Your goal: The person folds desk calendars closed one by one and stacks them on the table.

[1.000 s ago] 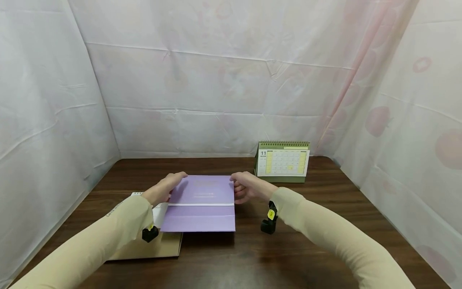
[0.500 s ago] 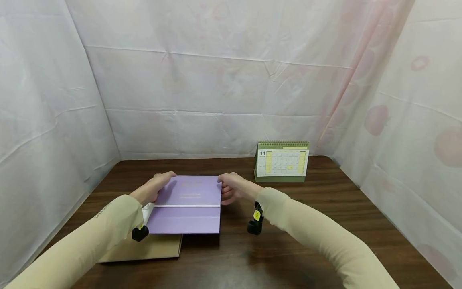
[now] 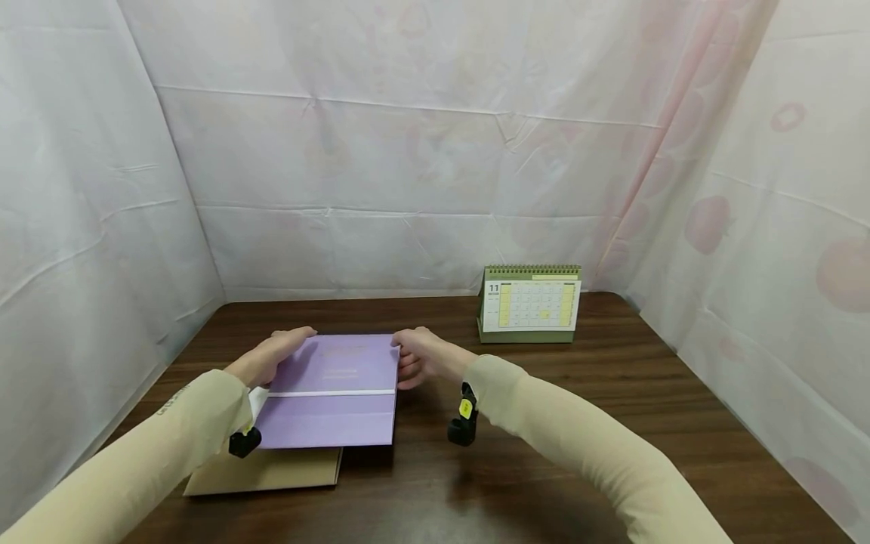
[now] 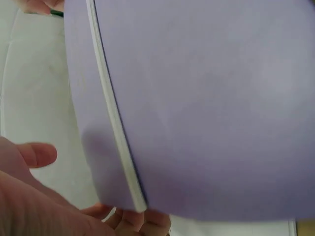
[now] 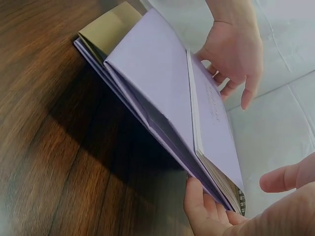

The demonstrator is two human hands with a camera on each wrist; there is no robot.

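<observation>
A lavender spiral-bound planner [image 3: 329, 419] with a white strip across its front is held between both hands, over a tan-covered book [image 3: 272, 472]. My left hand [image 3: 268, 357] holds its left side; in the left wrist view the fingers [image 4: 133, 221] go under the edge and the thumb stands off the cover. On the right side, my right hand [image 3: 418, 355] holds the planner, fingers curled beneath it in the right wrist view. That view also shows page edges and dark binding rings [image 5: 241, 201] near these fingers. The planner hides most of the tan book.
A green desk calendar [image 3: 530, 306] stands upright at the back, right of the planner. The dark wooden table [image 3: 544, 423] is bounded by white curtains [image 3: 394, 166] at the back and sides. Beside the left sleeve a bit of white paper [image 3: 257, 400] shows.
Both hands have carried the planner left and slightly nearer, so it covers more of the white pages and the tan book. The calendar stays where it was.
</observation>
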